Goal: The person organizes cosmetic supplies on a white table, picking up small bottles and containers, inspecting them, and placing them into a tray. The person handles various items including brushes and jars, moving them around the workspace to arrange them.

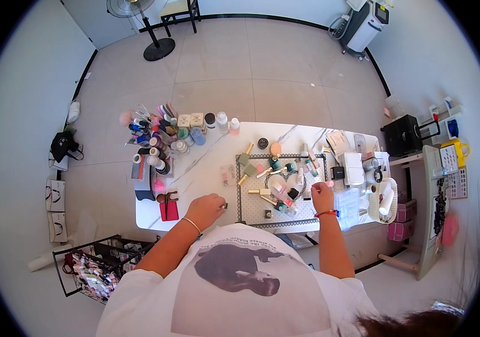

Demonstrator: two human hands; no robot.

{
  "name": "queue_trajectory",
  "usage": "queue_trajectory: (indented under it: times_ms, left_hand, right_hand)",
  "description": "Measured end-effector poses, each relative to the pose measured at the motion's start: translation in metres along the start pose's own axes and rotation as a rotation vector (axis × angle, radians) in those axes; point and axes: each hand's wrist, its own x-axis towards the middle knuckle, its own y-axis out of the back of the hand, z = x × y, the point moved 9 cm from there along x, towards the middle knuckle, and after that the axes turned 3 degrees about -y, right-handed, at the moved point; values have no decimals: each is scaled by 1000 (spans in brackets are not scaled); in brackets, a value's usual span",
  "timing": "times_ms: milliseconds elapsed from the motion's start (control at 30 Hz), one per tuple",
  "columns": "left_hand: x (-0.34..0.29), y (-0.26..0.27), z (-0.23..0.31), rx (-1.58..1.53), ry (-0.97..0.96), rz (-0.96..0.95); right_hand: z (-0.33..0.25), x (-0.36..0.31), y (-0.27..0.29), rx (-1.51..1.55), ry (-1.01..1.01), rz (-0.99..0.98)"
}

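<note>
My left hand (206, 209) is closed at the table's near edge, left of a dotted mat with a dark lace border (242, 209). A small dark thing (226, 206) shows at its fingertips, too small to name. Over the mat's right side is my right hand (322, 197), its fingers curled together; a small pink thing (330, 183) shows by the fingertips, and whether it is held is unclear. Between the hands, nail polish bottles lie scattered, among them a gold-capped bottle (259, 192), a green bottle (291, 167) and a white heart-shaped piece (277, 184).
Bottles, jars and brushes crowd the table's left end, near a red card-like item (169, 212). A clear plastic box (346, 208) and a white basket (373, 209) stand at right. A wire rack of small bottles (94, 275) is at lower left. A fan (159, 49) stands beyond.
</note>
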Motion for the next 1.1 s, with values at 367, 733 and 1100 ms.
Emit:
queue_trajectory:
  times_ms: [367,733,1100]
  left_hand:
    - [-11,7,-8,-111,70,-24]
    - [-20,39,-2,-240,60,139]
    - [-14,120,84,-412,-235,321]
  right_hand:
    - [17,-2,-51,-398,73,-167]
    - [-52,-7,-12,124,-4,-115]
    - [-261,-114,-62,768,78,-934]
